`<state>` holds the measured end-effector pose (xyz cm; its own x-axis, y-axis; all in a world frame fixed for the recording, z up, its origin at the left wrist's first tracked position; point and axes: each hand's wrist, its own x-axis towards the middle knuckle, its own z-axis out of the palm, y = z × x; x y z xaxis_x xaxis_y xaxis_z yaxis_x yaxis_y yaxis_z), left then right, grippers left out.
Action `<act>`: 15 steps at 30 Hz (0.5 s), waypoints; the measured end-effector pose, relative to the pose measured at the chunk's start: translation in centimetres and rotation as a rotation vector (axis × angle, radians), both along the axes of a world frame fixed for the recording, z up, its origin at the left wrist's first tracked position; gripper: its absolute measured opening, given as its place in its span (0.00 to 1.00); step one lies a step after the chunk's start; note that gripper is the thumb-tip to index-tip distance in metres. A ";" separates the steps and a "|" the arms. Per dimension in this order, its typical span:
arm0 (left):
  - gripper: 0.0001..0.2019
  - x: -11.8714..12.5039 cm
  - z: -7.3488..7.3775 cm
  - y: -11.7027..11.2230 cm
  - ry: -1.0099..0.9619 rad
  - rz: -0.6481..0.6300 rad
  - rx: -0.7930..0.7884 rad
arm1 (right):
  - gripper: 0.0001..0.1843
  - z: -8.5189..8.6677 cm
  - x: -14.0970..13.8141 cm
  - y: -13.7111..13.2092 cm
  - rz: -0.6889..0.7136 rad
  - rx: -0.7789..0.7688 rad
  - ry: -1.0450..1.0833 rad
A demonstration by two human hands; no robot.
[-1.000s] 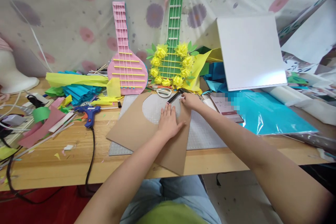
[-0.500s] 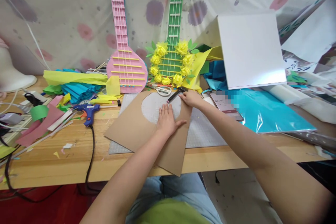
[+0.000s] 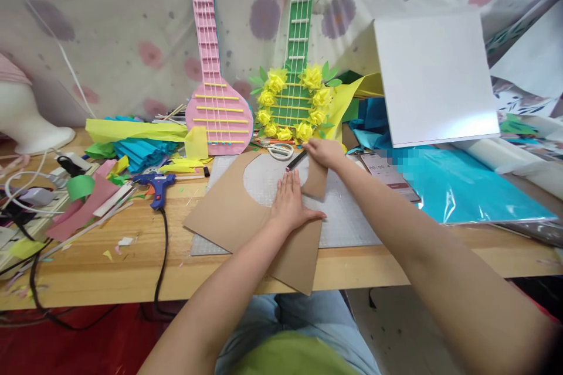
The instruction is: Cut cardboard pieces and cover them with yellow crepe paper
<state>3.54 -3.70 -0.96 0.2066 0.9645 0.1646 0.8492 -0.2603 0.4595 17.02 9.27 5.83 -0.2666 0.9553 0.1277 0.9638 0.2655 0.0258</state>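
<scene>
Two pieces now: the small brown flat cardboard piece [image 3: 315, 181] has come apart from the big brown flat cardboard sheet [image 3: 229, 208]. Half a second ago they looked like one. Now a gap shows between them, so that side of the sheet seems to be free.
Round hole: its right side is open now, because the bit that made its edge there has come off.
Left hand: the left hand [image 3: 288, 204] lies flat on the big sheet. Its four fingers are close together and its thumb sticks out wide to the right. It seems to be keeping the sheet from sliding.
Right hand: the right hand [image 3: 324, 154] is at the top of the small piece. Its fingers are curled and look to be pinching it, but the tips are too hidden to be sure.
Cardboard: the big sheet is plain and smooth, with a curved edge round the hole and straight edges outside. The small piece is short, with one curved side.
Where it is: the big sheet lies partly on a pale grey mat with tiny squares [image 3: 347, 220], and one corner pokes past the front edge of the light brown wooden table [image 3: 127, 272].
Black stick: a thin black stick-shaped tool [image 3: 297, 160] lies just past the left fingertips.
</scene>
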 end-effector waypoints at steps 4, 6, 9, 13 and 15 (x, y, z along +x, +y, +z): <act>0.62 -0.1 0.0 0.1 0.006 -0.005 -0.007 | 0.25 1.9 1.6 1.2 -0.097 0.089 0.033; 0.58 -0.1 0.0 0.0 -0.011 -0.011 0.012 | 0.24 2.2 1.4 0.7 -0.096 0.090 0.065; 0.48 -0.4 0.0 0.0 -0.121 -0.008 0.089 | 0.22 1.7 -0.1 -0.9 -0.136 0.027 0.201; 0.43 -1.4 0.7 0.5 -0.503 0.175 0.188 | 0.23 -0.2 -2.4 -2.4 -0.210 -0.001 0.503; 0.44 -2.3 1.4 1.2 -0.728 0.331 0.230 | 0.25 -1.3 -3.2 -2.7 -0.263 -0.010 0.639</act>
